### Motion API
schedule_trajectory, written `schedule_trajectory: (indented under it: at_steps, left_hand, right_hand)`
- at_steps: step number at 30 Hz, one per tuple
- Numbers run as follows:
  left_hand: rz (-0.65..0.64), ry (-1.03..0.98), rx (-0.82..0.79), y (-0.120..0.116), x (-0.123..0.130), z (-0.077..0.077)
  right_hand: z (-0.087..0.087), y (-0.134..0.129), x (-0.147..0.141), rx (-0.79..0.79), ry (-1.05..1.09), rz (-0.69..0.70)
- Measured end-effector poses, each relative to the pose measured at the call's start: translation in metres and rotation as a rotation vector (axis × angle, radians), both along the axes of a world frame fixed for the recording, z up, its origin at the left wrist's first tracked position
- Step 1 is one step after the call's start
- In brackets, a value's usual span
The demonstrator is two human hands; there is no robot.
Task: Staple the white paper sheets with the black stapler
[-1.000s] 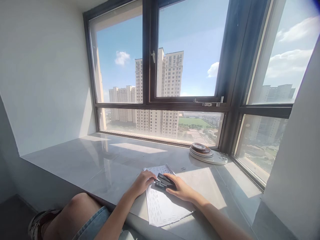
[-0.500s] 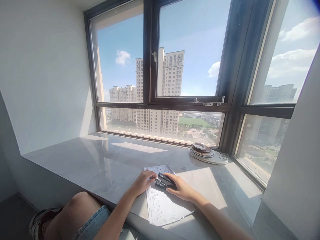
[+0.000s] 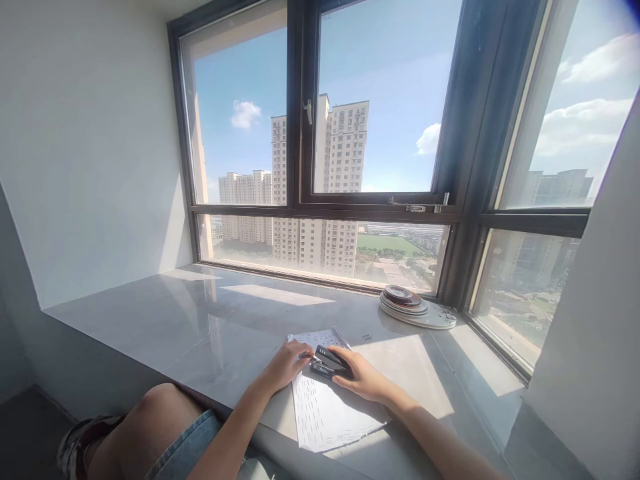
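Observation:
A black stapler (image 3: 329,363) is gripped from the right by my right hand (image 3: 361,375), its jaws spread apart and facing left. My left hand (image 3: 291,362) is at the stapler's front end, fingers pinched together around something small and dark that I cannot make out. Both hands are over a white sheet of paper (image 3: 345,420), which lies on the sill and carries rows of short dark dashes along its left and top parts. The hands and stapler cover the sheet's middle, and their shadow falls across it.
A grey polished window sill (image 3: 150,320) spreads out under the paper. Small staple-like strips (image 3: 367,337) lie beyond my right hand. Stacked plates (image 3: 407,307) stand at the back right, by the dark window frame (image 3: 470,167). My bent knee (image 3: 160,407) is at the lower left.

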State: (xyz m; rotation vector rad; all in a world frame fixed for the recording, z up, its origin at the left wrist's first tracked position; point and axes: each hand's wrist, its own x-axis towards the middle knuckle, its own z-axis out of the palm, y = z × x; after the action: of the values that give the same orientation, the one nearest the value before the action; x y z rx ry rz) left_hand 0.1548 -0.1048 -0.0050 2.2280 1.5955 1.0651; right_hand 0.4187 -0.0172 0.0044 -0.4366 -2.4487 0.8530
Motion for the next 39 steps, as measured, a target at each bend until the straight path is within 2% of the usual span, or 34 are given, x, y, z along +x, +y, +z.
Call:
schedule_trajectory:
  at_steps: [8, 12, 15, 24, 35, 39]
  left_hand:
    - [0.025, 0.039, 0.036, -0.0002, -0.0001, 0.0012]
    - [0.240, 0.038, 0.106, 0.0037, -0.0032, 0.0003]
    - [0.358, 0.007, 0.077, 0.0055, -0.0052, 0.0002]
    - [0.178, 0.012, -0.032, 0.0012, -0.0022, -0.0015]
    - [0.039, 0.008, -0.054, -0.0032, 0.0002, -0.0002]
    - [0.029, -0.028, -0.064, -0.0009, -0.0015, -0.0030]
  right_hand:
    - [-0.0073, 0.0054, 0.0004, -0.008, -0.013, -0.011]
    - [-0.0073, 0.0053, 0.0010, -0.005, -0.020, -0.015]
    - [-0.0068, 0.0050, 0.0013, -0.011, -0.022, -0.018]
    - [-0.0056, 0.0050, 0.0015, -0.005, -0.017, -0.001]
    - [-0.0046, 0.0041, 0.0018, 0.001, -0.025, -0.017]
    - [-0.0039, 0.0032, 0.0020, 0.002, -0.021, -0.021]
